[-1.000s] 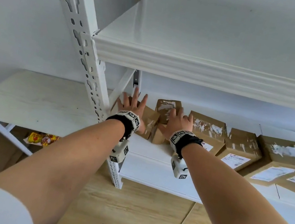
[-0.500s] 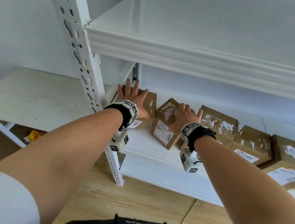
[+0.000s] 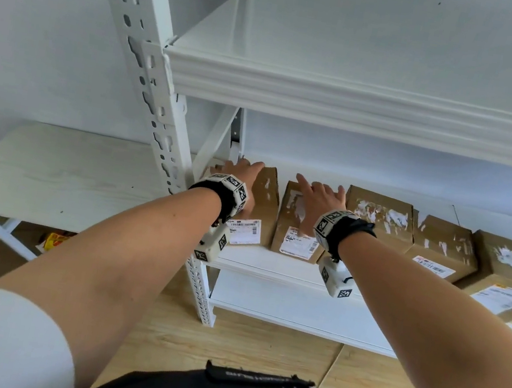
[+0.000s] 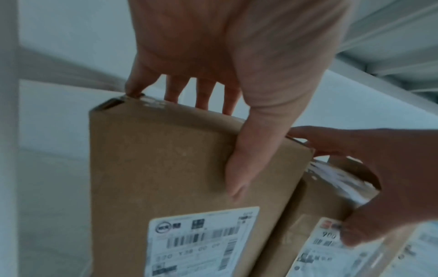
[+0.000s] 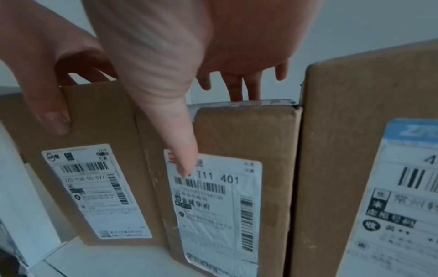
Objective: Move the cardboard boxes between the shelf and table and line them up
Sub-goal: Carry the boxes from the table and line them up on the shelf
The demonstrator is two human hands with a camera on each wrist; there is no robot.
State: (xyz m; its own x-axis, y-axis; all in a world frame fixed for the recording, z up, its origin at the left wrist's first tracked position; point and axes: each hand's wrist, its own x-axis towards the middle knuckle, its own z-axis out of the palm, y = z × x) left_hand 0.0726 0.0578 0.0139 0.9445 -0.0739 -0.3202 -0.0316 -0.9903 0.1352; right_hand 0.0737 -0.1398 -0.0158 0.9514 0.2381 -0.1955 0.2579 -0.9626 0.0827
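Observation:
On the white shelf [image 3: 269,265] stands a row of brown cardboard boxes with shipping labels facing me. My left hand [image 3: 241,171] [image 4: 219,145] lies over the leftmost box [image 3: 263,202] [image 4: 166,159], fingers along its top and thumb flat on its front. My right hand [image 3: 319,192] [image 5: 213,129] rests on the second box [image 3: 290,223] [image 5: 249,140], fingers spread on top, thumb down the front onto the label. Both boxes stand upright side by side, the second one against a taller third box [image 3: 380,211] [image 5: 355,150].
More boxes [image 3: 442,245] continue the row to the right. The upper shelf board [image 3: 363,110] hangs close above the hands. A perforated white post [image 3: 149,91] stands left of my left wrist. A white table [image 3: 48,172] adjoins the shelf, a yellow packet [image 3: 55,240] beneath it.
The two left boxes, skewed a second ago, now stand square with labels forward and sides together. Both hands stayed on top of them while turning and pushing them into line.

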